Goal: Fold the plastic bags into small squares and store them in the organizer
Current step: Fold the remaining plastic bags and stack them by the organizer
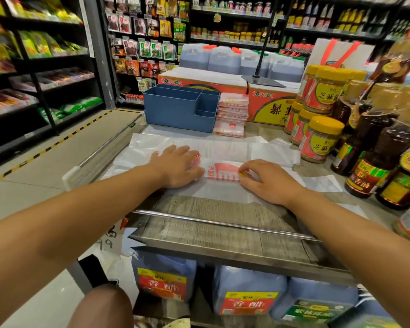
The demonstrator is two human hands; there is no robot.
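Both hands, left (178, 165) and right (264, 179), press seemingly flat (fingers relaxed) on the plastic bag (223, 152) beneath them.

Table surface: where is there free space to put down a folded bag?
A bare strip of wooden table lies between the plastic bag under both hands and the metal rail. A smaller gap lies between the bag and the blue organizer. The right side is crowded with jars and bottles.
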